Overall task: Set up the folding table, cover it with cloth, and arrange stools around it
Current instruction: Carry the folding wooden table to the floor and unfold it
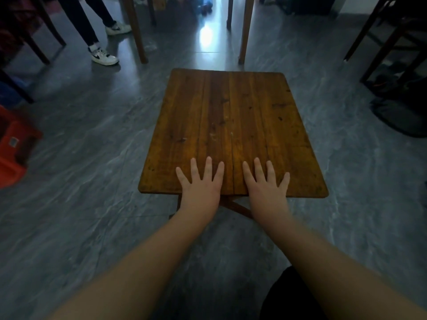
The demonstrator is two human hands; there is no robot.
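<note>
A small wooden folding table (231,116) stands on the grey floor in front of me, its plank top level. Crossed legs (238,207) show under its near edge. My left hand (201,181) lies flat on the top near the front edge, fingers spread and straight. My right hand (265,183) lies flat beside it in the same way. No cloth is in view.
Stacked red plastic stools (13,144) sit at the left edge. A person's legs in white sneakers (104,56) stand at the back left. Wooden legs of a larger table (138,35) rise behind. Dark chairs (392,42) and a dark bag (402,116) crowd the right.
</note>
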